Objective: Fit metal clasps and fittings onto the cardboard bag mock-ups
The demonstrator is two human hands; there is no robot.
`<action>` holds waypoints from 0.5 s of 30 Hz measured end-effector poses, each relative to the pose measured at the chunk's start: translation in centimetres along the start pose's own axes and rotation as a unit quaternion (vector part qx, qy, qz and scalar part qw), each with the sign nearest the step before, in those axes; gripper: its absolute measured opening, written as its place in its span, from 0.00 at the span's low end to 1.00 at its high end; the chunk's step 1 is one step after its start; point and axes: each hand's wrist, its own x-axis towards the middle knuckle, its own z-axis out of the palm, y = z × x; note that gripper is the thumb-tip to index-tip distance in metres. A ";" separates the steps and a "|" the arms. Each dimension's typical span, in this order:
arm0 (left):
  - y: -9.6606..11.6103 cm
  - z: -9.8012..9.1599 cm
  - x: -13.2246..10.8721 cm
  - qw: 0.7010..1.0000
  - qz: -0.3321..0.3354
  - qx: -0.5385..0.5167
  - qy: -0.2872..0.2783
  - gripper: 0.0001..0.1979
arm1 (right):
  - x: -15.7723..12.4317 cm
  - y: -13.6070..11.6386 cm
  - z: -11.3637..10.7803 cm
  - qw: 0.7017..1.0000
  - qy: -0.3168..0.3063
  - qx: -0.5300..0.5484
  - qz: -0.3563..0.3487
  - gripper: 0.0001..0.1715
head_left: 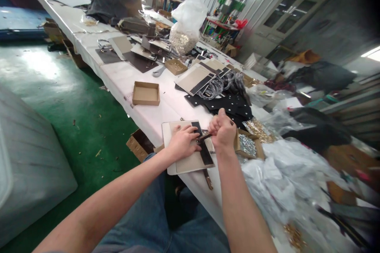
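Observation:
My left hand [181, 142] presses down on a black strip [204, 151] that lies across a beige board [190, 162] at the near edge of the long white table [127, 77]. Its fingers are curled and pinch the strip. My right hand [223, 131] is closed round a thin dark tool [205, 136] whose tip meets the strip beside the left fingers. A brown-handled tool [208, 179] pokes out from under the board toward me.
An open cardboard box [146, 93] sits left of the board. Behind are stacked beige boards [198, 78], black pieces [231, 104], metal rings [221, 85], a bag of small parts [183, 40]. Boxes of shiny studs [247, 145] and plastic bags [285, 189] crowd the right. Green floor lies left.

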 end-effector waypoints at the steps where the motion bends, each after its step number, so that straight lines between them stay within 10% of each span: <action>1: -0.1 0.0 0.0 1.000 -0.001 -0.002 -0.003 0.26 | 0.1 -0.8 -0.9 1.000 0.029 -0.001 -0.012 0.45; 8: 0.4 -0.7 1.7 0.997 -0.029 -0.068 -0.003 0.31 | -4.9 -3.3 -9.6 0.983 0.116 -0.132 0.043 0.38; 15: 1.4 -5.8 -1.3 0.983 -0.077 -0.070 0.152 0.28 | -7.9 -0.4 -15.8 0.916 0.195 -0.326 0.128 0.33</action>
